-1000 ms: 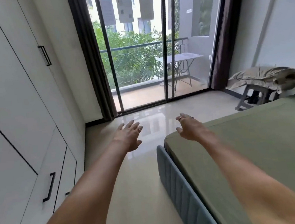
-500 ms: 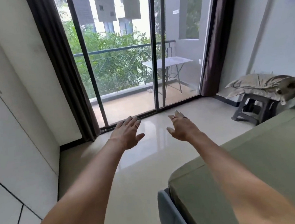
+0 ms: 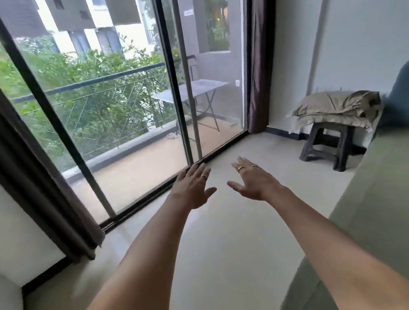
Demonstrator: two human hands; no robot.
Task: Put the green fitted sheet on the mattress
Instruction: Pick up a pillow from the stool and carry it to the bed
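**Hands stretched out over the floor, sheet on the bed at the right**

Bare forearms reach forward from the bottom of the view, both held out almost straight above the pale glossy tiled floor [image 3: 214, 248]. The left hand [image 3: 193, 188] is palm down with its fingers straight and slightly spread, thumb pointing inward, a ring on one finger; it holds nothing. The right hand [image 3: 253, 180] mirrors it just beside, fingers extended and apart, thumb toward the other hand, two rings showing, nothing in its grasp. The two thumbs are near each other but do not touch.

The green fitted sheet [image 3: 385, 203] lies smooth over the mattress along the right edge, reaching down over the near corner. The right forearm passes over its edge. A blue upholstered headboard [image 3: 408, 95] rises at the far end of the bed.

Beyond the hands stands a dark-framed sliding glass door [image 3: 175, 83], with dark brown curtains [image 3: 260, 58] at either side. Against the far wall a small dark plastic stool [image 3: 327, 144] carries a stack of folded beige bedding [image 3: 335, 108].
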